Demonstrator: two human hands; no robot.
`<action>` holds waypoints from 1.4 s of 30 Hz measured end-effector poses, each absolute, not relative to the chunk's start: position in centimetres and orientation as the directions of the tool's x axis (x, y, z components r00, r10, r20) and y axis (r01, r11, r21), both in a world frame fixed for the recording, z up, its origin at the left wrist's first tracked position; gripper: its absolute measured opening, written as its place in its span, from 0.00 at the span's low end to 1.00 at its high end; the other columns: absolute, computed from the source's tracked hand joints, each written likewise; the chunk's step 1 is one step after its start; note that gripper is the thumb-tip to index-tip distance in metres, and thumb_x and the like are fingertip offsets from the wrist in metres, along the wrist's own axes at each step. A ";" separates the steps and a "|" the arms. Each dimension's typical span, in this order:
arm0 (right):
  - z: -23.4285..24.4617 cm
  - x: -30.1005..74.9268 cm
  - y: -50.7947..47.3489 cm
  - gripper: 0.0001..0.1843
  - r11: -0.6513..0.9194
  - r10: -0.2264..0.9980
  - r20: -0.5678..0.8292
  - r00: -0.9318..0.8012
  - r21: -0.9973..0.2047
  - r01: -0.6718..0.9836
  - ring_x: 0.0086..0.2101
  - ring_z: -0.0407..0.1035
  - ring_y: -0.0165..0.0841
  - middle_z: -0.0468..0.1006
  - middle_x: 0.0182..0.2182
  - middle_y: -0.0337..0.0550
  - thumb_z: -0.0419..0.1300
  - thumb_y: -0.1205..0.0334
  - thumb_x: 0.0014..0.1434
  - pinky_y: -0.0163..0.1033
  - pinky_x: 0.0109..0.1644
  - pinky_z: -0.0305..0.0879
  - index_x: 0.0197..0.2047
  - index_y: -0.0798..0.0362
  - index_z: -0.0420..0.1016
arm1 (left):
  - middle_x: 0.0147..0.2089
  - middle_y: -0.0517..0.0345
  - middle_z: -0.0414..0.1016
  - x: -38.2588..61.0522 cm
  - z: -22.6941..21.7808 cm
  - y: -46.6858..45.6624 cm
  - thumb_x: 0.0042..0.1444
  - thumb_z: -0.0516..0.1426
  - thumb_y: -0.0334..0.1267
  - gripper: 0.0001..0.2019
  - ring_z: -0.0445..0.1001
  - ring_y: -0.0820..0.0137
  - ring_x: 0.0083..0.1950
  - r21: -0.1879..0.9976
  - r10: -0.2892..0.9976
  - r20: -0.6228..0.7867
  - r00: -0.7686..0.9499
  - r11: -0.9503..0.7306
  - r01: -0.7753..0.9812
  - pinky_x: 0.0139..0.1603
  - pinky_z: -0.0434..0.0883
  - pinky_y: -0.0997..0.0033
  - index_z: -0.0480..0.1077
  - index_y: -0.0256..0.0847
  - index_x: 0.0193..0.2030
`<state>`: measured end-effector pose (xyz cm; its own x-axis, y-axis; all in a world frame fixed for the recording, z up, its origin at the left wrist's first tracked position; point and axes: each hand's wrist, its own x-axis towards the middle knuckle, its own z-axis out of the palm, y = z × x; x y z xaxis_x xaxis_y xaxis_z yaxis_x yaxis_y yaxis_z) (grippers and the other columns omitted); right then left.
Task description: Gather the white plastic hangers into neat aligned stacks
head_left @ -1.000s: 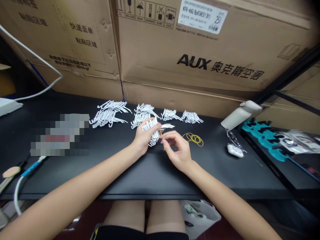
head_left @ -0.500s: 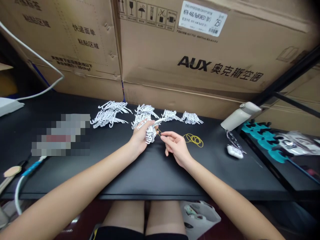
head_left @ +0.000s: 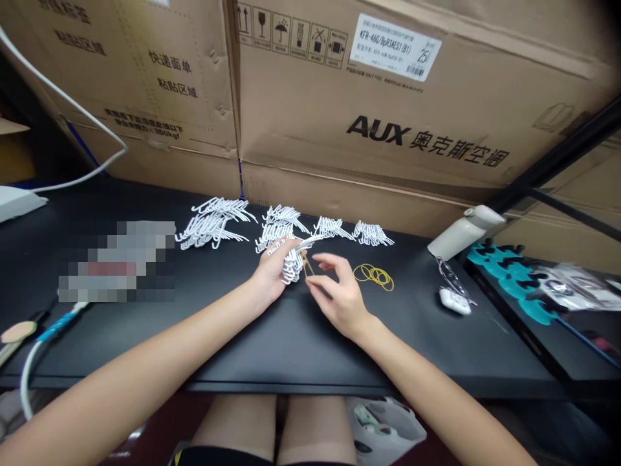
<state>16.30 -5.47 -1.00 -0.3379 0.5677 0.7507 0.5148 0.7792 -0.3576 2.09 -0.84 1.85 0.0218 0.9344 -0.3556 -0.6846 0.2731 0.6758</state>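
My left hand is closed around a bundle of white hooks, their curved ends pointing down and their straight ends to the upper right. A yellow rubber band is stretched from the bundle to my right hand. The right thumb tip hooks the band, and the index finger stands apart above it. Behind the left hand lie several groups of similar white hooks, such as the left pile and the far right pile. More yellow rubber bands lie right of my right hand.
Large cardboard boxes wall off the back of the black table. To the right are a white bottle, glasses, a white case and teal parts. A blurred-out item with a white cable lies left.
My right thumb has moved slightly down and left, and its fingers have spread from a pinch. The rubber band now shows as a wider loop. The left hand keeps its hold.
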 end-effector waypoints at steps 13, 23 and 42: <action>-1.3 16.3 -5.3 0.09 0.441 0.893 0.423 -0.155 -0.891 0.107 0.28 0.78 0.33 0.78 0.23 0.36 0.50 0.53 0.67 0.40 0.37 0.75 0.43 0.49 0.58 | 0.29 0.59 0.73 2.3 1.9 -2.1 0.48 0.62 0.30 0.12 0.77 0.69 0.28 0.689 0.915 -0.312 0.258 0.404 -0.602 0.24 0.74 0.73 0.63 0.38 0.37; -1.0 17.5 -5.3 0.09 0.529 0.840 0.537 -0.074 -0.782 0.329 0.18 0.72 0.30 0.75 0.19 0.32 0.52 0.55 0.66 0.35 0.25 0.69 0.45 0.49 0.63 | 0.27 0.63 0.71 2.3 1.7 -1.9 0.46 0.63 0.29 0.18 0.70 0.75 0.19 0.759 0.911 -0.287 0.295 0.405 -0.509 0.18 0.70 0.77 0.62 0.40 0.43; 2.7 19.9 -4.4 0.10 -0.008 0.936 0.096 -0.338 -0.956 -0.294 0.09 0.39 0.21 0.48 0.09 0.19 0.60 0.55 0.60 0.28 0.15 0.52 0.35 0.50 0.64 | 0.27 0.55 0.74 2.0 1.8 -2.2 0.42 0.65 0.31 0.15 0.70 0.74 0.20 0.813 0.713 -0.256 0.652 0.524 -0.254 0.16 0.68 0.78 0.69 0.38 0.38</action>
